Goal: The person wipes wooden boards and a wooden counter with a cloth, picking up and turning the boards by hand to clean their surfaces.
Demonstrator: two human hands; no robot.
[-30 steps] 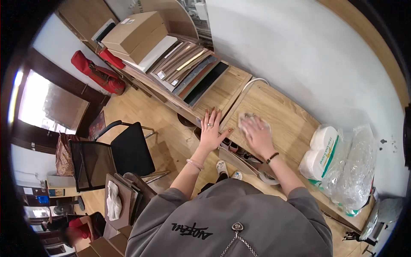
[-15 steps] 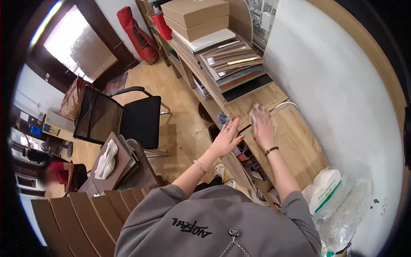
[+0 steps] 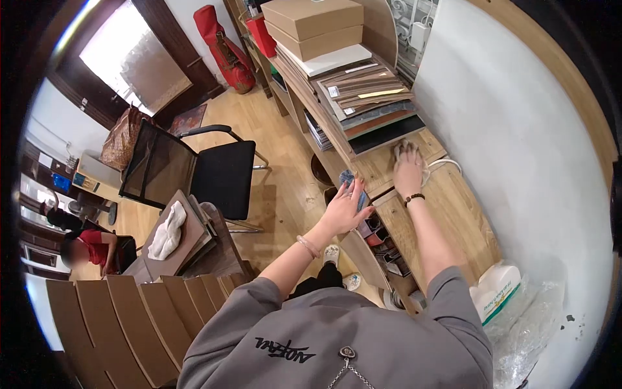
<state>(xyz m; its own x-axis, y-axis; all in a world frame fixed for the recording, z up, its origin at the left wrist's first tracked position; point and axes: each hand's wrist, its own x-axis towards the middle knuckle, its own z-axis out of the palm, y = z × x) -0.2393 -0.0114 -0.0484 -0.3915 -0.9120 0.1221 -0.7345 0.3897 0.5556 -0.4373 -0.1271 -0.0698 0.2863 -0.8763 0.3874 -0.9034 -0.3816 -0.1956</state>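
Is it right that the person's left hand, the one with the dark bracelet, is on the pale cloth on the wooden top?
Not quite: it is the right hand. As the head view shows, that hand, with the dark bracelet, is on the pale cloth on the wooden top.

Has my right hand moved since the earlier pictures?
Yes, your bare right hand has moved across the pale wooden surface, toward the stacked flat multicoloured boards.

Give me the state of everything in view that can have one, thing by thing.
Right hand: palm down, over pale cloth
Pale cloth: partly hidden beneath that hand
Left hand: open, fingers extended
Black chair: unoccupied
Cardboard boxes: stacked
Sample boards: stacked flat
White cloth: crumpled
Red bag: upright
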